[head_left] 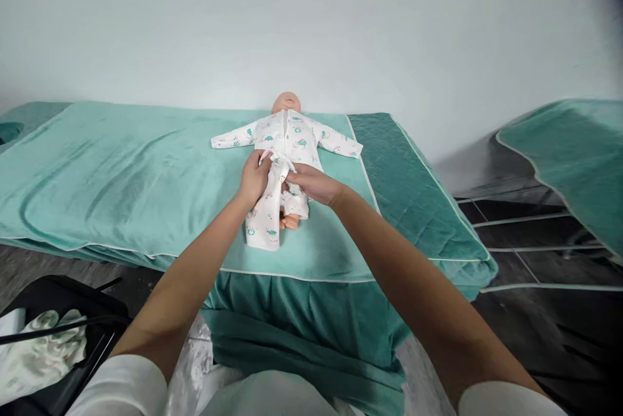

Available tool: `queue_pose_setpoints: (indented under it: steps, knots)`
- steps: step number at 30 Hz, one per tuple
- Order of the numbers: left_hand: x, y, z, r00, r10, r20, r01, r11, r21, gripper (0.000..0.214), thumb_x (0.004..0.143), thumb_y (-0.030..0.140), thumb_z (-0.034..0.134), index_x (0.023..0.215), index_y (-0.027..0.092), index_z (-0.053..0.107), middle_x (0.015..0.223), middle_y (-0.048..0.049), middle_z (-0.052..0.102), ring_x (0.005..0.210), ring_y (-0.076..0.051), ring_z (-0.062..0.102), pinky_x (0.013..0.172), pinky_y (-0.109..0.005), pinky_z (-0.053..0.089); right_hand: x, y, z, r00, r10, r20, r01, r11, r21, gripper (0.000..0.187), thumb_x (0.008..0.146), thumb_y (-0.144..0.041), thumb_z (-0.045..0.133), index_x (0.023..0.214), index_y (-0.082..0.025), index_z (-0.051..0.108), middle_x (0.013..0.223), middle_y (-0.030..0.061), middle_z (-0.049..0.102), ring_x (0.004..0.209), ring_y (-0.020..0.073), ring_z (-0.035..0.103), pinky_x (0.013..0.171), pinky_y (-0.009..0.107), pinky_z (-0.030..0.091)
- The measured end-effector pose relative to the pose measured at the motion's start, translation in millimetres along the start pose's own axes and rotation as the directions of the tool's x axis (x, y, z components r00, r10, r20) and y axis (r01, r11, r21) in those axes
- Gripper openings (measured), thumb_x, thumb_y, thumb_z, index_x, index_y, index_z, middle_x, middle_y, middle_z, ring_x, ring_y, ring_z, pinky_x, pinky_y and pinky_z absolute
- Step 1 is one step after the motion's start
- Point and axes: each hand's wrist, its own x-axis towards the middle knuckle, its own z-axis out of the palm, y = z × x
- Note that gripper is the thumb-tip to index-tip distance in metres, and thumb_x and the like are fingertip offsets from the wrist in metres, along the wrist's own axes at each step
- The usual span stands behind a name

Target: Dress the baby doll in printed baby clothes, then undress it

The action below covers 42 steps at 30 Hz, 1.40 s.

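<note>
A baby doll (287, 102) lies on its back on the green-covered bed, head toward the wall. It wears a white printed top (296, 137) with both sleeves spread to the sides. White printed baby pants (265, 224) lie over its lower body, and one trouser leg hangs flat toward me. A doll's foot (292, 221) shows at the cuff of the other leg. My left hand (256, 176) is closed on the waistband at the left. My right hand (314, 183) grips the pants on the right side, its fingertips partly hidden by the cloth.
The green bed cover (121, 176) stretches to the left, with a quilted darker part (413, 189) at the right. A black chair or case (97, 312) holding crumpled printed cloth (53, 351) stands at lower left. Another green-covered bed (579, 150) and metal bars are at right.
</note>
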Motion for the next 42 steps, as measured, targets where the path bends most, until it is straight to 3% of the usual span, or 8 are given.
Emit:
queue_pose_setpoints:
  steps: [9,15,18,21,24,31,37,42]
  knots:
    - [0.6,-4.5,2.0,0.996,-0.084,0.022,0.087,0.97,-0.226,0.021,0.094,0.038,0.063,0.085,0.019,0.06,0.07,0.0029,0.054,0.062,-0.011,0.048,0.062,-0.023,0.041,2.7,9.0,-0.7,1.0,-0.029,0.001,0.029,0.968,-0.249,0.042,0.087,-0.061,0.068,0.084,-0.021,0.059,0.081,0.0002,0.059,0.082,0.0175,0.054,0.087,0.032,0.048]
    - [0.0,0.6,-0.1,0.976,-0.209,0.064,0.216,0.876,-0.432,0.031,0.085,0.045,0.076,0.089,0.018,0.061,0.07,0.0034,0.056,0.058,-0.01,0.049,0.058,-0.024,0.043,-4.0,5.7,-7.2,0.983,-0.039,0.178,0.057,0.994,-0.097,0.051,0.081,-0.058,0.077,0.107,-0.018,0.061,0.095,0.0023,0.065,0.089,0.0177,0.06,0.086,0.032,0.05]
    - [2.2,2.2,-2.0,0.963,-0.259,0.079,0.266,0.848,-0.458,0.03,0.084,0.042,0.078,0.09,0.018,0.062,0.068,0.0037,0.057,0.057,-0.009,0.049,0.057,-0.023,0.043,-2.9,3.8,-4.9,0.975,-0.026,0.221,0.074,0.975,-0.211,0.058,0.07,-0.049,0.088,0.111,-0.017,0.063,0.103,0.0033,0.068,0.097,0.0205,0.062,0.09,0.034,0.051]
    - [2.6,1.1,-4.4,0.964,-0.239,0.119,0.267,0.863,-0.43,0.027,0.085,0.041,0.076,0.09,0.018,0.064,0.069,0.0032,0.059,0.059,-0.01,0.051,0.06,-0.023,0.043,-0.6,7.1,1.4,0.993,0.016,0.12,0.022,0.953,-0.302,0.056,0.065,-0.044,0.092,0.106,-0.017,0.067,0.1,0.0031,0.071,0.094,0.0224,0.064,0.09,0.037,0.052]
    - [-1.5,-2.2,-9.2,0.974,-0.169,0.15,0.217,0.886,-0.41,0.031,0.085,0.047,0.075,0.089,0.018,0.064,0.077,0.0009,0.063,0.07,-0.012,0.058,0.069,-0.025,0.047,1.5,15.4,7.5,0.993,-0.025,-0.115,0.006,0.986,-0.167,0.047,0.076,-0.054,0.082,0.102,-0.017,0.07,0.098,0.0044,0.074,0.092,0.0224,0.067,0.088,0.036,0.053]
    - [-22.1,-0.2,-26.7,0.919,-0.084,0.385,0.175,0.963,-0.206,0.065,0.068,0.043,0.091,0.122,0.019,0.064,0.116,-0.0052,0.071,0.105,-0.021,0.065,0.092,-0.03,0.05,15.2,27.5,13.4,0.873,-0.111,-0.476,0.135,0.991,0.016,0.057,0.076,-0.064,0.078,0.11,-0.02,0.069,0.109,0.0073,0.076,0.104,0.0248,0.069,0.094,0.038,0.055]
    - [-21.0,7.8,-28.3,0.865,-0.215,0.453,0.339,0.916,-0.213,0.061,0.063,0.039,0.093,0.112,0.013,0.068,0.105,-0.0098,0.076,0.094,-0.024,0.07,0.089,-0.036,0.052,14.0,22.6,11.8,0.91,-0.065,-0.409,0.102,0.992,0.07,0.059,0.074,-0.065,0.082,0.107,-0.017,0.071,0.104,0.0092,0.077,0.098,0.0265,0.071,0.094,0.041,0.056]
    - [-18.2,1.5,-28.3,0.918,-0.173,0.357,0.299,0.892,-0.337,0.053,0.063,0.032,0.09,0.106,0.013,0.068,0.095,-0.0057,0.076,0.085,-0.019,0.07,0.085,-0.033,0.053,2.0,18.6,5.7,0.964,-0.058,-0.258,0.019,0.988,-0.15,0.054,0.077,-0.063,0.079,0.102,-0.016,0.074,0.095,0.0054,0.075,0.094,0.0237,0.068,0.087,0.036,0.054]
